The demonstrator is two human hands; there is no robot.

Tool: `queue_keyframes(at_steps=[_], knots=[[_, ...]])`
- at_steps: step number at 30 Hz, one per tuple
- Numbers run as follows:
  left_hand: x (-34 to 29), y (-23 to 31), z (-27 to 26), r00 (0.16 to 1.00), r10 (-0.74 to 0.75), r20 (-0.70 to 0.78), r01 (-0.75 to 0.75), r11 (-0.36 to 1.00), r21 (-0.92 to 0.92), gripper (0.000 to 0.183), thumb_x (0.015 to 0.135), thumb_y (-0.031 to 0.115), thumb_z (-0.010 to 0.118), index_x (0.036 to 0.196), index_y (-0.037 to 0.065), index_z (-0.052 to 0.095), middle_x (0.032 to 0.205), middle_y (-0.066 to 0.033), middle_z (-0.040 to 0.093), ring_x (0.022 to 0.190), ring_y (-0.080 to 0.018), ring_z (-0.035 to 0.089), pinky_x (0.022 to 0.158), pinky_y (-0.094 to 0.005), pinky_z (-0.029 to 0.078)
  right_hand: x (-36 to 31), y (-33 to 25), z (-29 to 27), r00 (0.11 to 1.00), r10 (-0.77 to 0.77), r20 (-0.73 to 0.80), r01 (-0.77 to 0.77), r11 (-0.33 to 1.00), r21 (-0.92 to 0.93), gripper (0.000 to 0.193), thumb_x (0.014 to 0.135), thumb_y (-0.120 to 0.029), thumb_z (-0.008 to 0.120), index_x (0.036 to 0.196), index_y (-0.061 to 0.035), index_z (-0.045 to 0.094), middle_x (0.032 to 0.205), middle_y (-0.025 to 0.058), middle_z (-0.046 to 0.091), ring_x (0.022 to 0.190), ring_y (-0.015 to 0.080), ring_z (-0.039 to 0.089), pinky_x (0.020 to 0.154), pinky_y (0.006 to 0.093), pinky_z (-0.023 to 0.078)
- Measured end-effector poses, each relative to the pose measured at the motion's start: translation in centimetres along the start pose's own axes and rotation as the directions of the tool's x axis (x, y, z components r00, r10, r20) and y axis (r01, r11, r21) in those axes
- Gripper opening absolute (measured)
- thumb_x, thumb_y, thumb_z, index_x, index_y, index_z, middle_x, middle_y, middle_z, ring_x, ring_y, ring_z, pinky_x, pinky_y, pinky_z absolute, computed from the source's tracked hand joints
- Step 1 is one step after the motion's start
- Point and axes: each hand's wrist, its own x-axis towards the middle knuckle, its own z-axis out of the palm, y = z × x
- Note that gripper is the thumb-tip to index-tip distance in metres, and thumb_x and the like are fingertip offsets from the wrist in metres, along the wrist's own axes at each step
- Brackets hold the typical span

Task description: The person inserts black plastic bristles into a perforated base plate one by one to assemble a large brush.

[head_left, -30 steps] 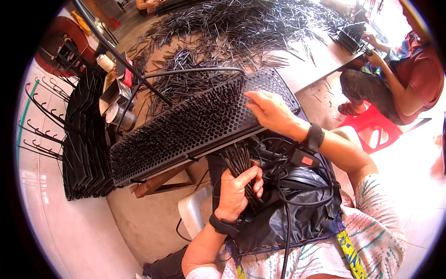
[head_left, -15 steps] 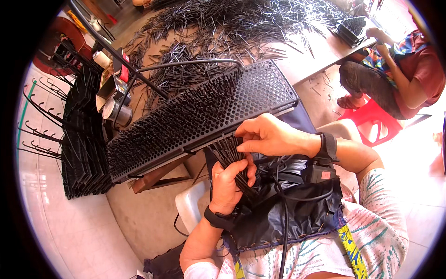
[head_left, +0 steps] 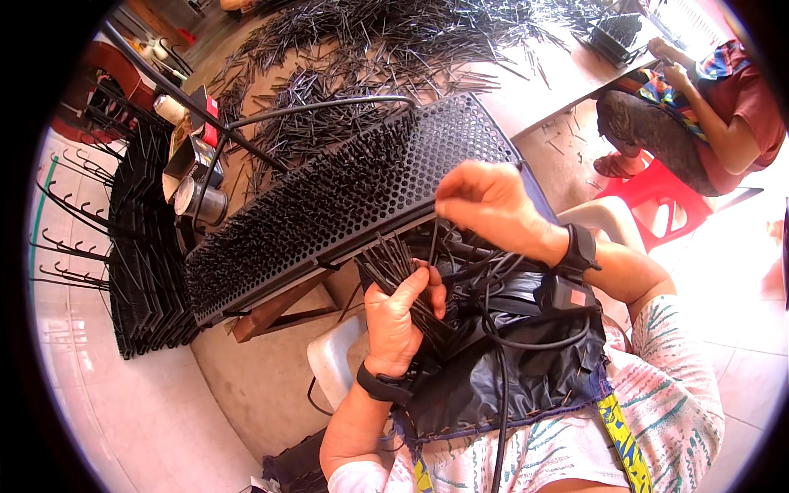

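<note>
In the head view, the right hand (head_left: 497, 205) has just moved: half a second ago its fingers were at the top of the bundle of black sticks (head_left: 386, 256), and now it is raised up and to the right, over the lower right edge of the holed board (head_left: 448, 135). Its fingers are curled in — I cannot tell whether a stick is pinched there, or whether they touch the board.

The left hand (head_left: 393, 324) is still wrapped around the bundle just below the board, the sticks fanning out above its thumb, lower centre of the frame. The board slants across the middle, thick with upright sticks at its left and centre; towards its right end the holes look bare, so that part seems unfilled.

Around them, a large pile of sticks (head_left: 345, 41) covers much of the table (head_left: 514, 107) along the top. A black bar (head_left: 325, 112) arches over to the board's upper edge, and loose cables (head_left: 526, 345) cross the lap — both could snag a sleeve or wrist. A stack of black boards (head_left: 148, 271) stands far left, a tin (head_left: 200, 201) to its right, and a co-worker (head_left: 744, 135) sits at upper right.
</note>
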Motion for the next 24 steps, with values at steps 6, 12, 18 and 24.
queue_keyframes(at_steps=[6, 12, 18, 24], knots=[[0.1, -0.3, -0.3, 0.998, -0.050, -0.034, 0.045, 0.989, -0.141, 0.005, 0.080, 0.006, 0.053, 0.084, 0.005, 0.051, 0.074, -0.0072, 0.054, 0.052, -0.0141, 0.048, 0.042, -0.0259, 0.038, 4.3, 1.0, -1.4, 0.923, -0.265, -0.280, 0.189, 0.944, -0.272, 0.009, 0.073, -0.001, 0.061, 0.081, -0.0006, 0.057, 0.072, -0.0010, 0.058, 0.064, 0.0033, 0.052, 0.057, 0.0171, 0.043], [-0.1, -0.8, -0.7, 0.998, 0.042, 0.038, -0.034, 0.980, -0.196, 0.006, 0.081, 0.007, 0.054, 0.086, 0.005, 0.051, 0.074, -0.0066, 0.053, 0.051, -0.0127, 0.047, 0.042, -0.0246, 0.037, 5.9, 1.8, -0.3, 0.803, -0.545, -0.240, 0.381, 0.780, -0.497, 0.010, 0.073, 0.000, 0.060, 0.082, 0.0000, 0.056, 0.074, 0.0052, 0.059, 0.064, 0.0095, 0.056, 0.058, 0.0208, 0.045], [-0.2, -0.7, -0.5, 0.999, 0.015, 0.031, -0.008, 0.977, -0.215, 0.007, 0.081, 0.008, 0.054, 0.086, 0.004, 0.051, 0.074, -0.0063, 0.053, 0.051, -0.0124, 0.047, 0.042, -0.0240, 0.037, 6.2, 2.0, 0.2, 0.700, -0.707, -0.102, 0.543, 0.620, -0.566, 0.010, 0.070, 0.003, 0.060, 0.078, 0.0005, 0.054, 0.077, 0.0102, 0.058, 0.062, 0.0183, 0.057, 0.055, 0.0239, 0.045], [-0.1, -0.7, -0.6, 0.998, 0.019, 0.059, -0.005, 0.974, -0.226, 0.007, 0.080, 0.008, 0.054, 0.086, 0.004, 0.051, 0.073, -0.0064, 0.053, 0.051, -0.0127, 0.046, 0.042, -0.0241, 0.037, 6.9, 2.6, 0.9, 0.620, -0.762, 0.189, 0.725, 0.464, -0.509, 0.016, 0.064, 0.006, 0.058, 0.078, 0.0000, 0.053, 0.073, 0.0114, 0.054, 0.067, 0.0279, 0.054, 0.059, 0.0333, 0.045]])
